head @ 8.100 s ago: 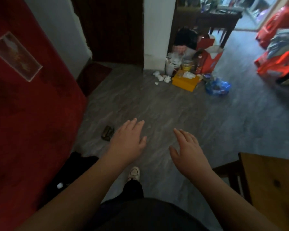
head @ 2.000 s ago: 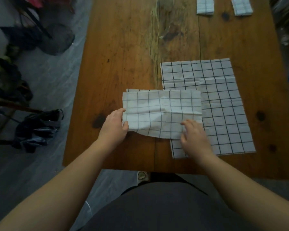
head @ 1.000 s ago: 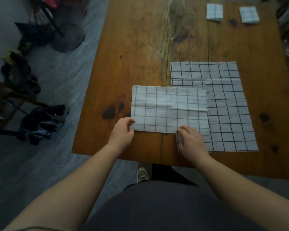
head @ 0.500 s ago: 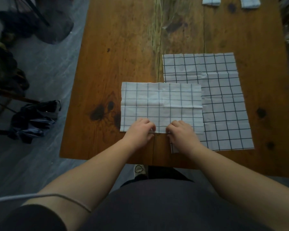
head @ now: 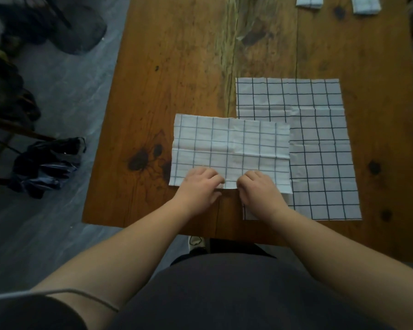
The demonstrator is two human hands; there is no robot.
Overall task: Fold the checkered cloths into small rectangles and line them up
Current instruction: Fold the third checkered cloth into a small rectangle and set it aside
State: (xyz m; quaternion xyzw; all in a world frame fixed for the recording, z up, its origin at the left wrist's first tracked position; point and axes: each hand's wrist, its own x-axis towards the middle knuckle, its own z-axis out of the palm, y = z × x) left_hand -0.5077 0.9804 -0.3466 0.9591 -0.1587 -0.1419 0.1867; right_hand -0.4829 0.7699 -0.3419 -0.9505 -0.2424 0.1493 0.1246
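- my left hand is on the near edge of the folded cloth, fingers curled tight over the hem and pinching it, knuckles up.
- my right hand is just beside it, almost touching, and curled the same way on the same hem; the fingertips of both hands are tucked out of sight.
- the folded cloth lies flat as a wide rectangle, close to the near edge of the table, about midway between its left and right edges.
- the right end of this cloth lies over the left side of the flat cloth.
- the flat cloth is spread open in a single layer toward the table's right edge, with its near hem close to the table's near edge.
- a small rectangle and a second small rectangle lie side by side but apart, far up the table toward its right edge, both cut off by the top of the view.
- a dark bundle lies on the floor, off the table's left edge.
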